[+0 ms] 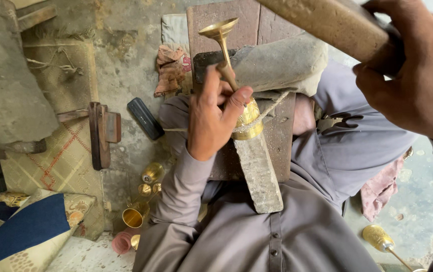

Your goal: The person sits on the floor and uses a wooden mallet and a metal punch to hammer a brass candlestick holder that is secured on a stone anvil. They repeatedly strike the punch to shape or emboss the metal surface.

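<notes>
Across the lap, on the long grey stone block that ran out toward the far edge of the brown wooden board, lay the shiny brass goblet, tipped on its side! Its flared foot pointed away from the body, its patterned bowl sat against the stone, nearer the worker.

The left hand had it firmly: fingers curled narrow around the slim stem just above the bowl, thumb on one side, forefinger pressed across the other. So the goblet ran up through the grip, foot well beyond the fingertips, bowl tucked just under the palm.

The right hand was clenched tight around a thick wooden mallet handle, raised high at the upper right, well apart from the brass. What head it carried was out of frame.

How far along? By my reading, mid-job. The bowl already showed raised ornament, but how much remained plain was hidden under the hand. On the concrete floor by the left knee sat several small brass cups, and another brass goblet lay at the lower right; whether those were done or waiting, I could not tell. A black oblong case rested beside the board's left edge.
</notes>
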